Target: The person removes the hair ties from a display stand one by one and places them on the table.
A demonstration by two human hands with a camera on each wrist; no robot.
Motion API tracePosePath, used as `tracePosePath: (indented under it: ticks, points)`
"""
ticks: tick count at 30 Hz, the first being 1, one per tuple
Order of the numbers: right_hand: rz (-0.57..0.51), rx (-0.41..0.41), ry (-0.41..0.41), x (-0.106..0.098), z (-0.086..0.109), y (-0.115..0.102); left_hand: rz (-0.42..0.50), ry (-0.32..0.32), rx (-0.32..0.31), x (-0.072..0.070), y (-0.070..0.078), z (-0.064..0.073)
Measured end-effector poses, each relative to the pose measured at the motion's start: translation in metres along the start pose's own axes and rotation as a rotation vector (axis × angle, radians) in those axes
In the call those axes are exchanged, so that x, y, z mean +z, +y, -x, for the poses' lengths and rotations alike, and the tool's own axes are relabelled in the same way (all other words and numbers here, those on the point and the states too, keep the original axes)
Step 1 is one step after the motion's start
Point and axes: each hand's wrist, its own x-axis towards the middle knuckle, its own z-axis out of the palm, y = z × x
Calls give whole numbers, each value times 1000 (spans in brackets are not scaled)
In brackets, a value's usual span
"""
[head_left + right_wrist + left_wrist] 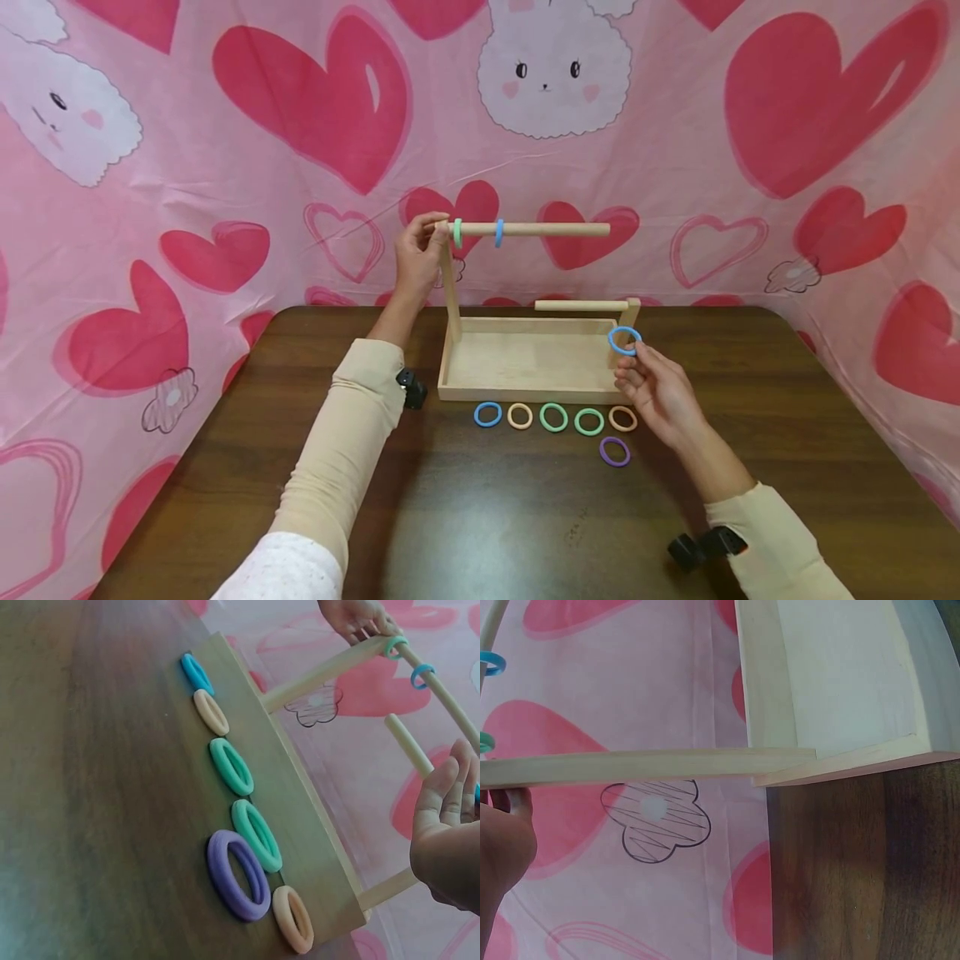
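A: Right hand [663,393]?
B: Pinches a blue ring [622,328], raised near the right edge of the wooden tray [525,395].
A: Left hand [418,257]?
B: Grips the top of the tall post [451,292] at the tray's left edge. Rod [555,229] carries a green ring [458,233] just beside, then another blue ring [498,234].
A: Outward?
B: Six loose rings [555,430] along the tray's front edge, on the tabletop [450,500]; purple ring [617,464] farthest from it.

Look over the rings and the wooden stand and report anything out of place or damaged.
Only the purple ring looks slightly odd: it lies outside the row of five rings, on the side away from the wooden stand. I see no damage.
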Motion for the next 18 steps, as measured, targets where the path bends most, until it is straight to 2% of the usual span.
tracePosePath:
  ticks: [6,18]
  points:
    - [25,56,-18,-7,9,2,-7,3,-20,1,0,-1]
    - [53,145,-112,-21,25,14,-9,-3,-21,0,0,0]
